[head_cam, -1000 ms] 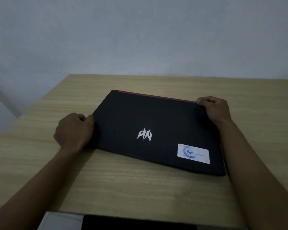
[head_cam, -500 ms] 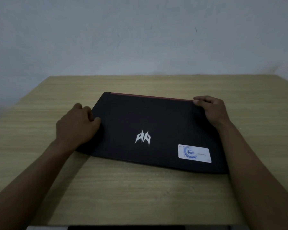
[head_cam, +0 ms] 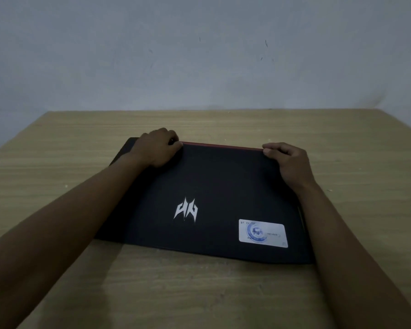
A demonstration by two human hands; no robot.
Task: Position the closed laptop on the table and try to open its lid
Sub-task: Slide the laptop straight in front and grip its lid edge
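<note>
Head view: black closed laptop (head_cam: 214,203) lies flat on the light wood table (head_cam: 199,288), roughly centred, slightly skewed so its left side sits further back than its right. Lid is down, no gap visible along the near edge. A thin red strip (head_cam: 221,146) runs along the far edge between the two hands. Silver angular logo (head_cam: 186,209) sits mid-lid, upside down from this side. White sticker with blue round print (head_cam: 263,233) is at the near-right corner of the lid; text on it too small to read. No containers on the table, only the laptop.

Left hand (head_cam: 157,148) is on the far-left part of the lid, palm down, fingers curled together over the far edge, thumb tip touching the left end of the red strip. Left forearm crosses diagonally over the lid's left half, covering that corner.

Right hand (head_cam: 287,162) is at the far-right corner, fingers bent and bunched, tips hooked on the far edge at the right end of the red strip. Right forearm runs along and over the laptop's right side edge.

Can't tell whether either set of fingertips is under the lid or just pressing on the edge. Both wrists are low, close to the lid surface. Plain grey wall (head_cam: 199,55) behind the table.
</note>
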